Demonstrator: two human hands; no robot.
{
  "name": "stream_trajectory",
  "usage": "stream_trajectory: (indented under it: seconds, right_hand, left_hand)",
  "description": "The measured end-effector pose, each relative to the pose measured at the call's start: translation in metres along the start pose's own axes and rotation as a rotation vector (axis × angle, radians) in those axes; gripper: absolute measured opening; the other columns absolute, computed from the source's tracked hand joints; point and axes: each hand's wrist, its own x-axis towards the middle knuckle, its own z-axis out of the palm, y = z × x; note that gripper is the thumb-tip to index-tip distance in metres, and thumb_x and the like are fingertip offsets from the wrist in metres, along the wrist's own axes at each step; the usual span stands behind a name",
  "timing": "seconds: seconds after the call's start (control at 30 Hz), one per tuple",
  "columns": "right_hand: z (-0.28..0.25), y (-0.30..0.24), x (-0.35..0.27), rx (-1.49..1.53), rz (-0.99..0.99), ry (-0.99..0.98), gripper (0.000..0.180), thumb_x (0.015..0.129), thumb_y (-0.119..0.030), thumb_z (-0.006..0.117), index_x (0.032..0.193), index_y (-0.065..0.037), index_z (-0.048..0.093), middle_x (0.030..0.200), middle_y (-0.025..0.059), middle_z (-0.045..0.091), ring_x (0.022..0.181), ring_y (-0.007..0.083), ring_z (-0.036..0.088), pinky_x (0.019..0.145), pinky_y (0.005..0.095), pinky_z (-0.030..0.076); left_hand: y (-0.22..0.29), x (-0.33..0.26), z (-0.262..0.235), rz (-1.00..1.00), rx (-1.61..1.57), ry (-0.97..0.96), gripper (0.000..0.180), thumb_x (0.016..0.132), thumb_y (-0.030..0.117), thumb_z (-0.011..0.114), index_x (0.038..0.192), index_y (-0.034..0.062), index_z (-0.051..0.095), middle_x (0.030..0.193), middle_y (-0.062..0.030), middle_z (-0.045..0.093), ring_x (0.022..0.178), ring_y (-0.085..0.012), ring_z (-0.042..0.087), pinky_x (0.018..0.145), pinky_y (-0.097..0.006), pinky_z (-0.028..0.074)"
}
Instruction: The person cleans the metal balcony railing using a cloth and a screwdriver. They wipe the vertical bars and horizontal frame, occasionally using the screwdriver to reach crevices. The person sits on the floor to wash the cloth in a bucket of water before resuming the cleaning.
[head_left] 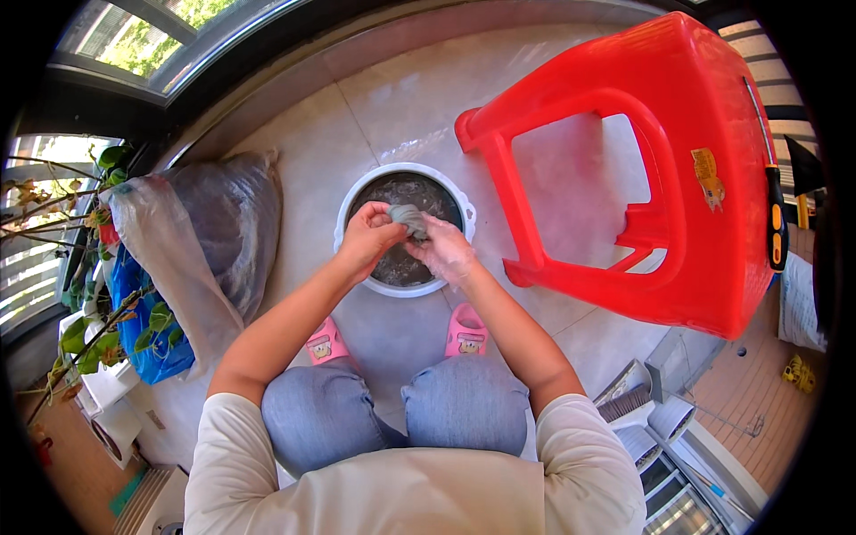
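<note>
Head view: a grey cloth (408,221) is located near the centre of the frame, held over a round white basin (406,291). The cloth is bunched into a compact, twisted roll. Its long axis slants from upper left to lower right; the upper-left end points toward the left hand (367,242) and the lower-right end toward the right hand (445,251). Left grip: thumb and fingers clamped on the cloth. Right grip: fingers clamped on the lower-right portion of the cloth.

Some fingertips and part of the cloth's lower-right end are concealed by the grips. The hands and forearms block part of the basin's interior. The height of the cloth over the liquid is hard to judge.

Containers: the basin stands on the tiled floor (312,147) and contains dark, rippled liquid (406,185). A translucent plastic bag (178,236) is positioned at the left of the frame; its contents cannot be identified. A blue bag (134,308), at the far left, is partly covered by leaves (160,318). A red stool (704,116) occupies the upper right.
</note>
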Motion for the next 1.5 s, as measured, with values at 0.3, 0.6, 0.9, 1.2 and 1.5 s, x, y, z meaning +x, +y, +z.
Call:
stream_trajectory:
  seconds: [0.3,0.6,0.9,1.2,1.5]
  right_hand:
    - [0.017,-0.007,-0.014,-0.044,0.136,-0.148,0.014,0.084,-0.015,0.059,0.095,-0.009,0.054,0.081,0.0008,0.054,0.07,0.0107,0.053,0.058,0.0229,0.042]
    - [0.057,-0.046,-0.061,-0.488,0.245,-0.693,0.015,0.077,-0.016,0.065,0.079,-0.008,0.054,0.07,-0.0002,0.05,0.062,0.0103,0.045,0.054,0.0251,0.036]
    - [0.076,-0.03,-0.057,-1.509,-0.391,-0.153,0.023,0.073,-0.025,0.061,0.09,-0.009,0.06,0.09,0.0144,0.062,0.092,0.0259,0.06,0.074,0.0362,0.048]
    - [0.04,0.002,0.017,-1.882,-0.347,0.169,0.024,0.069,-0.027,0.059,0.074,-0.005,0.066,0.081,0.0182,0.064,0.077,0.0321,0.063,0.067,0.0405,0.05]
    - [0.052,-0.04,-0.022,-0.39,0.54,-0.617,0.024,0.067,-0.005,0.058,0.054,-0.015,0.04,0.048,-0.0011,0.034,0.038,0.0095,0.032,0.038,0.0255,0.024]
  left_hand:
    - [0.032,-0.011,-0.006,0.097,0.337,-0.29,0.013,0.076,0.004,0.061,0.086,0.0032,0.053,0.089,-0.0038,0.06,0.082,-0.0113,0.057,0.07,-0.026,0.047]
    - [0.106,-0.034,0.049,0.676,1.331,-0.828,0.035,0.076,0.04,0.055,0.075,0.0048,0.055,0.069,-0.0142,0.053,0.064,-0.0323,0.052,0.058,-0.038,0.042]
    - [0.095,-0.042,0.049,0.856,1.619,-0.585,0.031,0.082,0.03,0.048,0.065,0.0062,0.059,0.058,-0.0141,0.056,0.055,-0.0332,0.054,0.054,-0.04,0.042]
    - [-0.013,0.017,-0.004,-0.013,1.12,0.288,0.055,0.086,0.038,0.032,0.079,-0.0072,0.063,0.08,-0.0318,0.058,0.086,-0.0466,0.055,0.083,-0.048,0.04]
    - [0.103,-0.036,0.033,0.411,1.078,-0.414,0.038,0.082,0.038,0.053,0.085,-0.0001,0.057,0.073,-0.0105,0.053,0.065,-0.0218,0.053,0.061,-0.031,0.044]
